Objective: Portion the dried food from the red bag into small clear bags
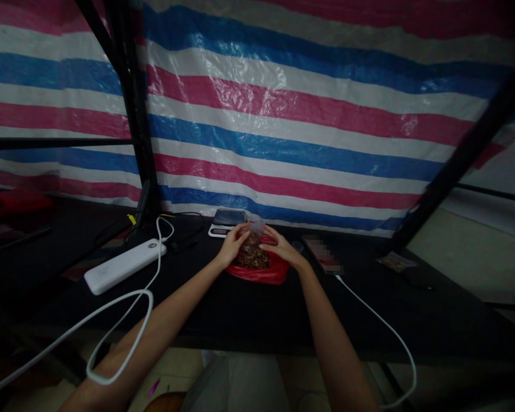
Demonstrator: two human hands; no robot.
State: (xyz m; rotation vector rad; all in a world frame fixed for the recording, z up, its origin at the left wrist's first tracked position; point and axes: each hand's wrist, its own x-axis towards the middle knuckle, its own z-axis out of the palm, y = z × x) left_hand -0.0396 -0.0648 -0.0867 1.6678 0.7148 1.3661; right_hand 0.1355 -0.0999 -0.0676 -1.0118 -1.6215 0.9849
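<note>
Working at a matte black tabletop (249, 320), backed by glossy plastic sheeting (283, 109) striped red, white and blue and framed by dark posts (133, 103). Grasping a clear plastic bag of small brown pieces (255, 254) between left hand (233, 246) and right hand (283, 248), with thumbs and fingers part-curled against its sides, over a crumpled red plastic bag (260, 276) near the tabletop's middle.

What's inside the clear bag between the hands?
Small brown pieces show through the clear bag. Any deeper inside are hidden, and the left hand and right hand cover parts of its sides.
</note>
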